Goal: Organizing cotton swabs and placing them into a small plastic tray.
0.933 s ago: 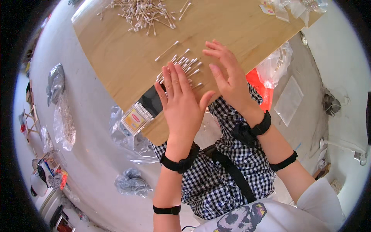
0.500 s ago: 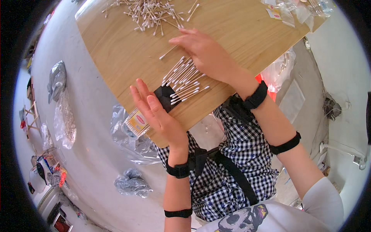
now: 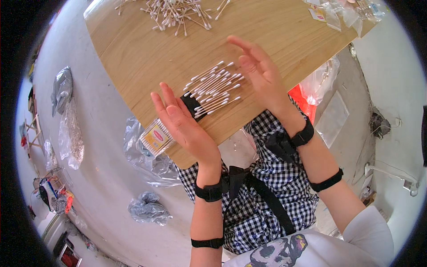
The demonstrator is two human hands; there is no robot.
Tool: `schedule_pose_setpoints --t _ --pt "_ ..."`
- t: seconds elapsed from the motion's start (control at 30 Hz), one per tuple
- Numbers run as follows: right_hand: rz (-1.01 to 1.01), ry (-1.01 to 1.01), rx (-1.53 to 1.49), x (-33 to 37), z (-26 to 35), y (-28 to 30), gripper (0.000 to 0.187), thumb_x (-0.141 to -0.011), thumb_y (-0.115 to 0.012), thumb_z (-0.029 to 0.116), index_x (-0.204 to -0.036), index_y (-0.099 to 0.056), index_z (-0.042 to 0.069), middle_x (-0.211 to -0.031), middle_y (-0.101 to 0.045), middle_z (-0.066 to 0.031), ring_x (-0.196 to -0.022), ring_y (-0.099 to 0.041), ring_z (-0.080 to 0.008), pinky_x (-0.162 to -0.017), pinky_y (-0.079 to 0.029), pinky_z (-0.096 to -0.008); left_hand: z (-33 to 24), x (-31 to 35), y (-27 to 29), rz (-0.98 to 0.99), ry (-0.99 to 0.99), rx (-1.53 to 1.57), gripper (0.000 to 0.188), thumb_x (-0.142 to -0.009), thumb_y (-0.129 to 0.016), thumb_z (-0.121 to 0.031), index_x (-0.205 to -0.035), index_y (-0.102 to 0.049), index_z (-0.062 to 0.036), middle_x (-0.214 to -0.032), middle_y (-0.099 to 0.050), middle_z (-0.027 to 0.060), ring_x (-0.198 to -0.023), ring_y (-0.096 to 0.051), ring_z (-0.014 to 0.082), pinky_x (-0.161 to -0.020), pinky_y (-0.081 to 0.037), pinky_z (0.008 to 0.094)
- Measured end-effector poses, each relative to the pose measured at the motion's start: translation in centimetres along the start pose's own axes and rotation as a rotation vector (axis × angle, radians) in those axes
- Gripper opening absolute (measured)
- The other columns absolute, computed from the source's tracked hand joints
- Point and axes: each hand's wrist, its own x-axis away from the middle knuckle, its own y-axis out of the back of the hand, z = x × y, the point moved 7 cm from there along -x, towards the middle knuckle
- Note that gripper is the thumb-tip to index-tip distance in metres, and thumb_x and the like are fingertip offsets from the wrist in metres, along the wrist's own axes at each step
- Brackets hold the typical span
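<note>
Cotton swabs [image 3: 214, 85] are lying roughly parallel on the wooden table [image 3: 133, 71], some left ends overlapping a black patch [image 3: 190, 102]. The left hand [image 3: 184, 129] is hovering open just beside those ends, gripping nothing; the right hand [image 3: 267, 82] is hovering near the opposite ends, fingers loosely parted, also empty.

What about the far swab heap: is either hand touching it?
No, bare table shows between the heap and both the left hand and the right hand.

Cotton swabs [image 3: 214, 85] (white-tipped), roughly parallel
</note>
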Motion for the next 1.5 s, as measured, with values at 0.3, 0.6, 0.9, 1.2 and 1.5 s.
schedule_pose_setpoints --t 0.3,0.6,0.9,1.2,1.5 --pt "-0.110 -0.093 -0.397 0.9 0.6 -1.3 0.055 -0.103 -0.041 0.038 -0.142 -0.037 0.000 -0.145 -0.043 -0.0122 -0.138 -0.036 -0.0195 -0.115 -0.025 -0.0337 0.2 -0.3 -0.6 0.009 -0.030 0.040 0.062 -0.105 -0.028 -0.039 -0.152 -0.011 -0.0015 -0.155 -0.027 0.0158 -0.146 -0.021 0.0235 -0.118 -0.012 0.0379" --pt "-0.102 -0.139 -0.469 1.0 0.4 -2.3 0.058 -0.103 -0.039 0.042 -0.142 -0.036 -0.002 -0.145 -0.042 -0.0149 -0.140 -0.033 -0.0209 -0.117 -0.023 -0.0337 0.6 -0.4 -1.4 0.027 -0.030 0.097 0.064 -0.105 -0.028 -0.041 -0.152 -0.011 -0.0010 -0.156 -0.024 0.0159 -0.147 -0.016 0.0245 -0.119 -0.009 0.0383" --pt "-0.040 -0.147 -0.523 0.0 -0.5 -3.1 0.060 -0.102 -0.042 0.045 -0.139 -0.040 -0.001 -0.139 -0.049 -0.0154 -0.132 -0.042 -0.0209 -0.111 -0.030 -0.0308 1.3 -1.9 -1.9 0.159 0.029 0.142 0.062 -0.104 -0.030 -0.044 -0.149 -0.024 -0.0020 -0.153 -0.032 0.0157 -0.145 -0.023 0.0253 -0.119 -0.011 0.0409" --pt "-0.176 -0.133 -0.542 0.4 -0.4 -1.5 0.061 -0.101 -0.042 0.047 -0.139 -0.041 0.000 -0.136 -0.051 -0.0153 -0.130 -0.045 -0.0203 -0.110 -0.030 -0.0305 0.4 -1.8 -1.3 0.096 -0.032 0.049 0.063 -0.105 -0.029 -0.042 -0.150 -0.019 -0.0002 -0.155 -0.027 0.0161 -0.146 -0.020 0.0246 -0.118 -0.011 0.0410" --pt "0.046 -0.075 -0.286 -0.4 0.0 -1.8 0.054 -0.103 -0.042 0.037 -0.140 -0.037 -0.003 -0.138 -0.048 -0.0154 -0.133 -0.042 -0.0217 -0.110 -0.035 -0.0325 -1.6 -2.4 -2.6 0.352 -0.452 -0.970 0.043 -0.099 -0.050 -0.021 -0.135 -0.047 0.0018 -0.105 -0.067 0.0118 -0.104 -0.062 0.0289 -0.116 -0.019 0.0493"
